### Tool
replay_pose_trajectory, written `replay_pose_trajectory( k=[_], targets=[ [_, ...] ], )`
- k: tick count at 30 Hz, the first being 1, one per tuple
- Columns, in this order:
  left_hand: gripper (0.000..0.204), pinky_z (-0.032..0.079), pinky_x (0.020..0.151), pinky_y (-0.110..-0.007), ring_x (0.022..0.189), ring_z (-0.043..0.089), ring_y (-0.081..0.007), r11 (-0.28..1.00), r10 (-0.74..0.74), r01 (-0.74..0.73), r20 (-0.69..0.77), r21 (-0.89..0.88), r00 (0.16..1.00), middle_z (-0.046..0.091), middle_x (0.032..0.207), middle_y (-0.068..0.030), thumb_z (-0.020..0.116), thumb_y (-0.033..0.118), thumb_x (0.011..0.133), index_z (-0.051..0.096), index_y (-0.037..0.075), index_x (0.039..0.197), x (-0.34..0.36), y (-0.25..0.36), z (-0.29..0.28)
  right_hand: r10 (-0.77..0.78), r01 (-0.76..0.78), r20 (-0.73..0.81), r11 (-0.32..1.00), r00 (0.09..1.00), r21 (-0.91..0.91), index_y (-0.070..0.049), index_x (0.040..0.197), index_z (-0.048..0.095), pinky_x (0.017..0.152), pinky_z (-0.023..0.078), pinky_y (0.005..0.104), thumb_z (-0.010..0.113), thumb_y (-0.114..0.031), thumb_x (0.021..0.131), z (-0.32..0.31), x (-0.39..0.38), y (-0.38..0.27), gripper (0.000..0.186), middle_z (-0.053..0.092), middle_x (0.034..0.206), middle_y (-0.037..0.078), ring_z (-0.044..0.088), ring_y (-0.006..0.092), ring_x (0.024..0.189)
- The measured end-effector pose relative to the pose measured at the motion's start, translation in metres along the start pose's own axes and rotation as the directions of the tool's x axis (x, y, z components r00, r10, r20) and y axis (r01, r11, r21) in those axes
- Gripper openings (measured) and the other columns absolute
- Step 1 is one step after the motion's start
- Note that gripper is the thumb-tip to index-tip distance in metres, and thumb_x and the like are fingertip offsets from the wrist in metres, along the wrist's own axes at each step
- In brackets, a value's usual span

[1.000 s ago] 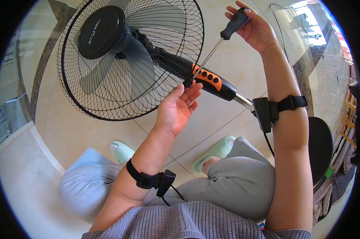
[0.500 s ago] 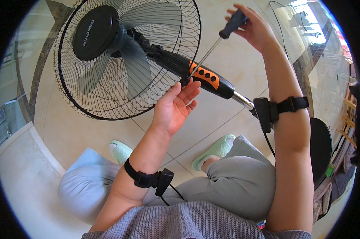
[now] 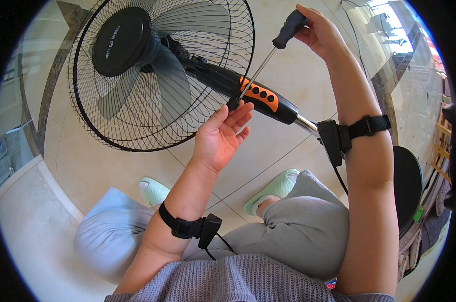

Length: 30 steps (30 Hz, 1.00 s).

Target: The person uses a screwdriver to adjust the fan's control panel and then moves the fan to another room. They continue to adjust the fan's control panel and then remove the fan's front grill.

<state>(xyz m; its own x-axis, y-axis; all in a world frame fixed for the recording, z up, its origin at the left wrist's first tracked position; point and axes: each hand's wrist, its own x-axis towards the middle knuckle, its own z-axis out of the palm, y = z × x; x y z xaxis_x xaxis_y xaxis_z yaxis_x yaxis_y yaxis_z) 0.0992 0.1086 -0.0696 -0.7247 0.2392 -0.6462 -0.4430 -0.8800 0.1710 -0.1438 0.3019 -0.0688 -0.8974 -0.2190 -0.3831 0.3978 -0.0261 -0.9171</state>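
Observation:
A black standing fan (image 3: 121, 41) lies across the upper middle, with a wire cage, grey translucent blades and an orange button panel (image 3: 258, 93) on its neck. My right hand (image 3: 317, 31) is closed on the dark handle of a screwdriver (image 3: 290, 28), held high at the upper right. Its metal shaft runs down-left to a small black part (image 3: 233, 103) beside the button panel. My left hand (image 3: 219, 135) is palm up below, thumb and fingertips on that black part, other fingers curled. The exact seating of the screwdriver tip is too small to make out.
The fan's chrome pole (image 3: 307, 126) runs to a round black base (image 3: 405, 183) at the right. Below are a tiled floor (image 3: 248, 151) and my slippered feet (image 3: 278, 190). A white ledge (image 3: 31, 216) is at the left; wooden items (image 3: 441, 141) stand at the right edge.
The fan and my left hand have shifted slightly left in view since a second ago. My right hand and the screwdriver handle have moved a little left, with the fingers closed further round it.

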Motion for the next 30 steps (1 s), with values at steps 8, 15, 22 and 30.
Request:
replay_pose_trajectory(
  k=[8,15,22,30],
  targets=[
    [0.033,0.035,0.084,-0.031,0.100,0.052,-0.0150,0.999,0.011,-0.011,0.003,0.042,1.000,0.059,0.109,-0.0084,0.049,0.031,0.087,0.054,0.009,0.109,0.001,0.001,0.003,-0.052,0.020,0.112,0.963,0.992,0.270,-0.008,0.102,0.048,0.074,0.052,0.0317,0.054,-0.031,0.084,0.014,-0.014,-0.010,0.030,0.058,0.086,0.010,0.062,0.0202,0.081],
    [0.035,0.036,0.086,-0.033,0.102,0.052,-0.0162,0.997,0.022,-0.025,0.045,0.069,0.999,0.057,0.113,-0.0082,0.047,0.032,0.087,0.054,0.008,0.112,0.000,0.001,-0.002,-0.080,-0.060,0.351,0.927,0.933,0.371,-0.012,0.114,0.047,0.077,0.050,0.0388,0.046,-0.028,0.088,0.002,-0.009,-0.017,0.031,0.059,0.098,0.012,0.059,0.0249,0.087],
    [0.035,0.037,0.087,-0.034,0.104,0.050,-0.0163,0.998,0.018,-0.018,-0.004,0.060,1.000,0.056,0.115,-0.0084,0.048,0.032,0.087,0.054,0.007,0.111,0.002,-0.001,-0.002,-0.081,-0.034,0.272,0.918,0.959,0.395,-0.009,0.110,0.050,0.079,0.050,0.0393,0.047,-0.026,0.088,-0.011,-0.002,0.000,0.028,0.060,0.098,0.012,0.060,0.0256,0.089],
    [0.031,0.036,0.084,-0.031,0.102,0.051,-0.0158,0.998,0.020,-0.019,-0.010,0.051,1.000,0.059,0.110,-0.0090,0.049,0.030,0.086,0.055,0.009,0.107,0.001,0.001,0.002,-0.078,0.068,0.055,0.985,0.995,0.159,-0.004,0.100,0.051,0.069,0.053,0.0259,0.064,-0.028,0.079,0.002,-0.014,0.000,0.035,0.061,0.082,0.011,0.063,0.0182,0.077]
  ],
)
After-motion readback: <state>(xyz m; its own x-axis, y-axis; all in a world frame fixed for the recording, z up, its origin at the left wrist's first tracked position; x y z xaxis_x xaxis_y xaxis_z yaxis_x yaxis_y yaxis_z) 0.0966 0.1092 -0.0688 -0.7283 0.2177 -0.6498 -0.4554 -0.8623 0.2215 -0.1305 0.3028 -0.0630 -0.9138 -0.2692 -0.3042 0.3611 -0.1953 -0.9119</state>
